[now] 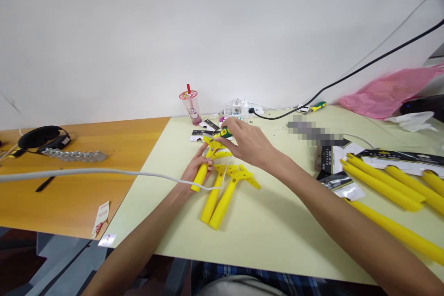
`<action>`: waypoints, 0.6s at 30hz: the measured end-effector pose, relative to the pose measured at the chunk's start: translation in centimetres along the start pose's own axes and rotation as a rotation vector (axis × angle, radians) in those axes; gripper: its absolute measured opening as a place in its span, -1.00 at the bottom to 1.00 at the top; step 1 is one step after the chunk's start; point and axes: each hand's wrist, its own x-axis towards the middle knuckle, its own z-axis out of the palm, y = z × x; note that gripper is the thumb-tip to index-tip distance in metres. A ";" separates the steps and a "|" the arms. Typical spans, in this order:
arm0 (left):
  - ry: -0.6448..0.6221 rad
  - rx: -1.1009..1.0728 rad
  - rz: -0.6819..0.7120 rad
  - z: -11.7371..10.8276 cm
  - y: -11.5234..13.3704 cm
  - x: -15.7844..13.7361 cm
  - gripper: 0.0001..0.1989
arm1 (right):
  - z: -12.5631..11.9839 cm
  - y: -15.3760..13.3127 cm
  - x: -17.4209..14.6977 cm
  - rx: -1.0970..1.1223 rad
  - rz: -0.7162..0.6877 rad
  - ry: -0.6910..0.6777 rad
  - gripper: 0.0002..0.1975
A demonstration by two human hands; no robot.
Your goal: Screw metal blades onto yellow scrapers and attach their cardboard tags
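Observation:
My left hand (pixel 194 166) is wrapped round a yellow plastic trigger handle (pixel 199 179), held tilted above the pale table. My right hand (pixel 250 142) grips a screwdriver (pixel 226 132) by its green and yellow handle. The screwdriver's tip points at the upper end of the held trigger handle; whether it touches a screw is too small to tell. Just right of my left hand, two more yellow trigger handles (pixel 224 203) lie side by side on the table. A white cable (pixel 180 180) crosses in front of the handles.
Behind the hands are black-and-white cards (pixel 201 135), a drink cup (pixel 191 108) and a power strip (pixel 255 110). Yellow tubes (pixel 385 182) lie at right, near a pink bag (pixel 391 90). Another screwdriver (pixel 319 106) lies by the wall. A black headband (pixel 43 138) is on the orange table.

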 end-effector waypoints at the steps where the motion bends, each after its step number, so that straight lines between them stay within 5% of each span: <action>1: 0.000 -0.001 0.004 0.0 0.0 0.0 -0.21 | -0.2 -0.1 0.0 0.028 -0.018 -0.006 -0.80; 5: -0.006 0.014 0.011 0.3 -0.1 -0.2 -0.21 | -0.5 -0.1 0.0 0.229 -0.175 -0.014 -0.80; 11: -0.011 0.035 -0.019 0.4 -0.1 -0.4 -0.20 | -0.4 -0.2 0.0 0.051 0.012 -0.007 -0.79; 18: -0.022 0.001 0.010 -0.1 0.2 -0.2 -0.26 | 0.9 0.3 -0.1 0.258 -0.095 0.061 -0.90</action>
